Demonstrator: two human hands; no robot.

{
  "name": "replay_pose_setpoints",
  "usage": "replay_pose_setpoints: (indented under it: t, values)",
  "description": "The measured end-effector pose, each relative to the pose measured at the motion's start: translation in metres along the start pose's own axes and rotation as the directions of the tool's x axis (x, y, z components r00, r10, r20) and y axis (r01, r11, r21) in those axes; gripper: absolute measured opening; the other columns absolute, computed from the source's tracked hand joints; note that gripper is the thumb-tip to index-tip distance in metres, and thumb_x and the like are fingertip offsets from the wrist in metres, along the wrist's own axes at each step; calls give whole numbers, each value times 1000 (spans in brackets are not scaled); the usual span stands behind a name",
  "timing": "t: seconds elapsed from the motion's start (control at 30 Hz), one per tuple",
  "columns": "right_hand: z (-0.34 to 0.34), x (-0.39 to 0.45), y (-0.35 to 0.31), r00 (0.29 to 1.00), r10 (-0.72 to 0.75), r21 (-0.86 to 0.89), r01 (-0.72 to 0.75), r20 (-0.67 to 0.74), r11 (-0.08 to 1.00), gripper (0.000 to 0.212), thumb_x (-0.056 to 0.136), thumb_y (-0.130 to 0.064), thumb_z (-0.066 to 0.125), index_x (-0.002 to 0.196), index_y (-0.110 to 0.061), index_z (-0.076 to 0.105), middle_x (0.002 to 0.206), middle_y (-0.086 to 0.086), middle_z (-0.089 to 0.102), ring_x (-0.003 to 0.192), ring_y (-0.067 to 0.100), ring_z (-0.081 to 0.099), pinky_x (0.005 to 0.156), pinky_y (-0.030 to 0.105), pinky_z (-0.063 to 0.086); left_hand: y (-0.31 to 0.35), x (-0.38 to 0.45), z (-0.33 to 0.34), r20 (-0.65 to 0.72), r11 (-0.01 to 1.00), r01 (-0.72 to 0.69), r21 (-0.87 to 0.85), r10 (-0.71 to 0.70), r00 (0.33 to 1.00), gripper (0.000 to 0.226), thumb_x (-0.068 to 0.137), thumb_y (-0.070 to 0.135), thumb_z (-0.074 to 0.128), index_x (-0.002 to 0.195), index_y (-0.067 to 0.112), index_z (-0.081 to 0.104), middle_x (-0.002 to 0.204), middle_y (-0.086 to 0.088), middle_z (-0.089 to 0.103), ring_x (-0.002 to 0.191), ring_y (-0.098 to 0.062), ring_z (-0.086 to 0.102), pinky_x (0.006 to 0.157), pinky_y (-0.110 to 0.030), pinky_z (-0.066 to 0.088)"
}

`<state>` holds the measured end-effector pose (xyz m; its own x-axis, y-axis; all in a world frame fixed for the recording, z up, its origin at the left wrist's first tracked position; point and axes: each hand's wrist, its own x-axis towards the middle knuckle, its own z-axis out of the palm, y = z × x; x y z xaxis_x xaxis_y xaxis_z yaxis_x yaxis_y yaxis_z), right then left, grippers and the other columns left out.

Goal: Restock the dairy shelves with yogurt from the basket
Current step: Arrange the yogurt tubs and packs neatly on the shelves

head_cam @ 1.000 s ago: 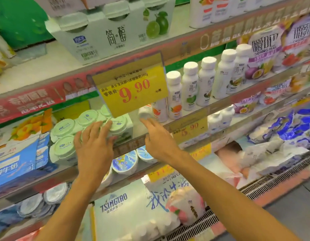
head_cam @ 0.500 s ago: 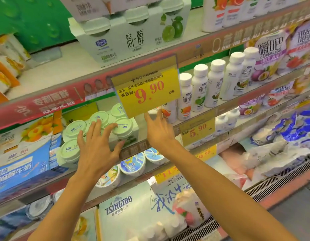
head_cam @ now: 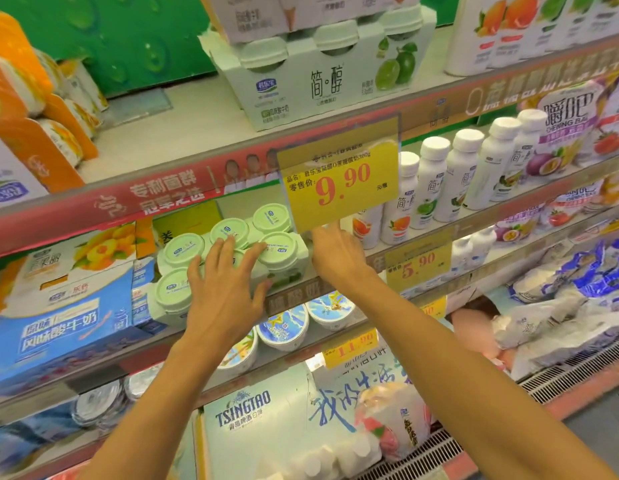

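Now two bare arms reach up to the dairy shelves; the left hand (head_cam: pixel 225 292) lies flat on a pack of yogurt cups (head_cam: pixel 232 258) with pale green lids, and its fingers are spread out straight across the lids, pressing and not curling round anything. That pack sits on the middle shelf (head_cam: pixel 336 289), right at the front edge, between a blue and white milk box (head_cam: pixel 62 306) on its left and a row of tall white bottles (head_cam: pixel 439 181) on its right; the right hand (head_cam: pixel 339 258) is just beside the pack, on its right side, with the fingers pointing up and partly hidden behind a yellow price sign (head_cam: pixel 339 174) that says 9.90, so nobody can tell if it is holding anything. Above, on the top shelf (head_cam: pixel 197 188), stands another pack of green-lidded cups (head_cam: pixel 322 71) with a lime picture on its side; orange boxes (head_cam: pixel 31 109) sit far to its left. Below the middle shelf, round tubs (head_cam: pixel 284 327) with blue and white lids stand in a row; a second yellow sign (head_cam: pixel 419 265) says 5.90, and it hangs to the right of the right hand. Down low lies a white box with the word TSINGTAO (head_cam: pixel 242 414); soft white and blue bags (head_cam: pixel 561 306) are piled at the far right.
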<state>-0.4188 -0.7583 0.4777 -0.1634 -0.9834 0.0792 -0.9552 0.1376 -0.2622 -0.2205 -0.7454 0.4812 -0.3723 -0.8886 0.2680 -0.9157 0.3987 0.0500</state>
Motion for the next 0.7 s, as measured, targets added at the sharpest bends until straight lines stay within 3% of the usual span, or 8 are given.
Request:
replay_pose_setpoints:
  t: [0.13,0.27,0.37,0.47,0.6,0.7]
  values:
    - [-3,11,-2,993,31,-12,-30,115,999,31,95,-5,53,125,-7,55,128,23,49,111,41,59,75,40,42,-1,1,0,-3,1000,4,-5,-4,1000,57,94,47,55,146,40,34,161,-12,25,150,-31,17,117,-57,14]
    - [-3,1,-3,991,51,13,-53,127,999,36,96,-8,52,131,-12,47,124,22,47,105,42,58,73,38,38,-1,0,2,-17,1000,-1,1,1,1000,58,93,46,57,146,38,36,160,-14,28,149,-32,20,116,-57,16]
    - [-1,-11,1,994,33,69,-40,100,997,39,99,-13,47,136,-20,42,117,19,48,102,41,57,72,39,38,0,0,3,-29,1000,0,9,0,1000,58,91,45,60,145,37,39,157,-15,31,147,-33,24,115,-59,19]
    - [-5,-21,4,995,45,125,-55,85,991,48,99,-20,41,147,-27,42,120,21,53,111,41,53,84,42,43,0,0,4,-31,1000,5,24,-5,1000,58,90,44,61,144,36,40,156,-16,34,146,-34,27,113,-59,22]
    - [-5,-32,5,999,35,109,-33,-23,994,39,101,-32,36,134,-26,56,112,17,65,104,40,58,86,41,46,-1,-1,5,-51,1000,-1,6,1,999,59,88,40,65,142,35,43,153,-17,38,144,-35,31,112,-59,23]
    - [-4,-35,4,992,60,120,-46,-115,992,30,100,-28,45,125,-24,61,101,17,69,98,40,63,82,40,47,-1,-1,6,-52,1000,3,4,-3,999,58,89,40,64,142,35,43,154,-16,37,144,-35,29,112,-58,21]
